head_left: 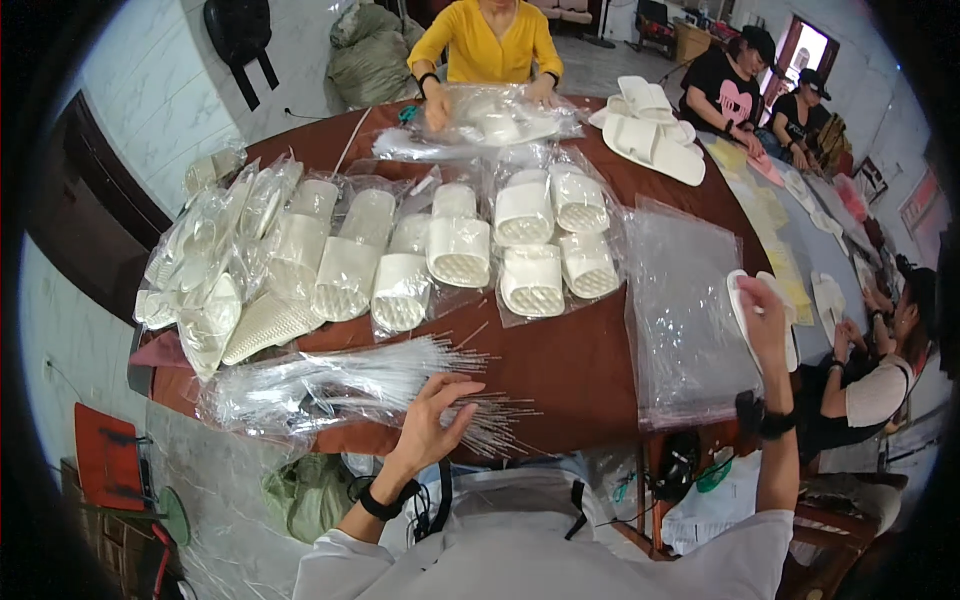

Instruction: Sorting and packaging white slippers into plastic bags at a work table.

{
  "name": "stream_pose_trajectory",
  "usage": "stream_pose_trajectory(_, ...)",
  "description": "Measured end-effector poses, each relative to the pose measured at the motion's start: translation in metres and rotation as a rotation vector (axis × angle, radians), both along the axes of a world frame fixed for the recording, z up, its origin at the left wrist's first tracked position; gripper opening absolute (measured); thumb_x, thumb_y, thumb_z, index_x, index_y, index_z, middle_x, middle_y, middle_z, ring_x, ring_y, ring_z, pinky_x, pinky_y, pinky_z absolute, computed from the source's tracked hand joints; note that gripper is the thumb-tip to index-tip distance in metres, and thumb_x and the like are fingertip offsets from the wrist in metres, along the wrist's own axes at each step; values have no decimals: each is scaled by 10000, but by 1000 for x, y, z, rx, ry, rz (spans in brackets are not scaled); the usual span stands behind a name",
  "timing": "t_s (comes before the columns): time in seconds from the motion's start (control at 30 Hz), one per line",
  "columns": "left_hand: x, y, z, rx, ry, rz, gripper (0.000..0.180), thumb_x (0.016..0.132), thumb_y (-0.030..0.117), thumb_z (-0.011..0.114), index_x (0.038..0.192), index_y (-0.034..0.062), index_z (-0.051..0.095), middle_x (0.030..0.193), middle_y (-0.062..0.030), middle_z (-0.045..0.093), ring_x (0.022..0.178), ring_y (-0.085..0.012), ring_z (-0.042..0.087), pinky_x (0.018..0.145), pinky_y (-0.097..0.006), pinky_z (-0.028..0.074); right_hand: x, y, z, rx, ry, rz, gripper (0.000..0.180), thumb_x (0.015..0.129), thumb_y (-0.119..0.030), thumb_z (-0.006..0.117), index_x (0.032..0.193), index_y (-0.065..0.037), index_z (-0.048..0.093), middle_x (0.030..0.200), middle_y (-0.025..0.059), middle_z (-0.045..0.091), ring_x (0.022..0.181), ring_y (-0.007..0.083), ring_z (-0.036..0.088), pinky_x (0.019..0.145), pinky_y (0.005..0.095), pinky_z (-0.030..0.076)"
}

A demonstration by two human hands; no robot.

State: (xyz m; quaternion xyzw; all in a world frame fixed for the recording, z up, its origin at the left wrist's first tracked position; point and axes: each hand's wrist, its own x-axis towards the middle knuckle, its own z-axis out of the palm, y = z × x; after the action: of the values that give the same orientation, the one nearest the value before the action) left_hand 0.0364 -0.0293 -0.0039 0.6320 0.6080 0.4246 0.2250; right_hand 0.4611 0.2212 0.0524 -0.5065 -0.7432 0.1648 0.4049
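Head view, read as a clock face from its centre: at three o'clock, toward the right edge of the brown cloth-covered table (590,370), lie two white slippers (738,295), smooth and rounded, partly hidden by the right hand (765,315). That one hand is half curled over them, finger and thumb bent toward each other; whether it grips a slipper I cannot tell. Just inward of the pair lies one stack of flat, clear, glossy plastic bags (685,310), its sheets too thin to count. Near half past six the left hand (440,418) is loosely open, thumb apart from gently bent fingers, nothing visibly clasped, beside one spread bundle of thin, translucent strands (360,385), too many to count, partly sleeved in crinkled film. Between one and two o'clock sit four bagged slippers (533,285) with broad straps and dimpled soles; more bagged ones (340,285) overlap toward ten o'clock. Beyond the four, at half past one, at least three unbagged white slippers (655,150) are piled. Four other people are in view: one in a yellow top (490,45) at twelve, three others between one and four. One red chair (105,455) stands at eight o'clock.
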Motion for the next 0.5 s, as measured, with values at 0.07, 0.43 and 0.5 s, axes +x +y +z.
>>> stream_pose_trajectory(0.07,-4,2,5,-65,-96,-20,301,821,19,653,1117,75,644,1119,-141,584,966,-255,601,816,-316,496,-58,-27,30,-2,-56,199,191,908,-74,565,1072,-7,636,969,66,655,873,139,615,772,265,489)
stream_pose_trajectory(0.43,-19,-1,0,-15,-138,-58,286,843,22,630,1126,65,632,1102,-130,583,945,-233,600,798,-300,503,-264,-10,-7,12,-463,240,421,758,-143,694,1139,-31,551,1134,166,523,1045,347,528,866,431,452)
stream_pose_trajectory(0.5,-23,-4,0,-53,-169,-39,287,846,26,632,1130,67,632,1101,-123,582,942,-223,601,803,-294,502,-278,4,-25,64,-493,270,430,718,-130,714,1117,-63,566,1178,155,465,1089,356,470,865,424,431)
